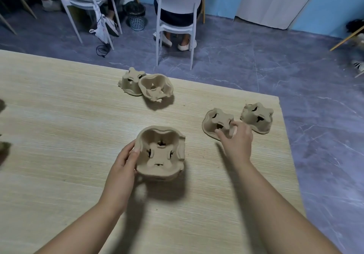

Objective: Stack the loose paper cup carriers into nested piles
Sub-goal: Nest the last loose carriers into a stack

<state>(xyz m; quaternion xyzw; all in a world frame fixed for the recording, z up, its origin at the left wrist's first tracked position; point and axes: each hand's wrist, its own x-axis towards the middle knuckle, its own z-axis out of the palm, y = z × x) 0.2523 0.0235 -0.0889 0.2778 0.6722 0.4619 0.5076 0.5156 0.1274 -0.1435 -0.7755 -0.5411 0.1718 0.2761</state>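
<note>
A nested pile of brown pulp cup carriers [160,153] is held hollow side up just above the wooden table [59,115]. My left hand [123,167] grips its left rim, thumb over the edge. My right hand [237,141] reaches to an upside-down carrier [217,121] on the right, its fingers curling onto the near edge. Another upside-down carrier [257,116] lies just beyond, near the table's right edge. Two more lie at the far edge: one upside down [131,81], one tilted with its hollow facing me [155,88].
The table ends at the right [283,135] and at the far side. Brown blurred shapes [4,149] show at the left edge. Beyond are white chairs [177,17] with seated people and a small bin [136,16] on the grey floor.
</note>
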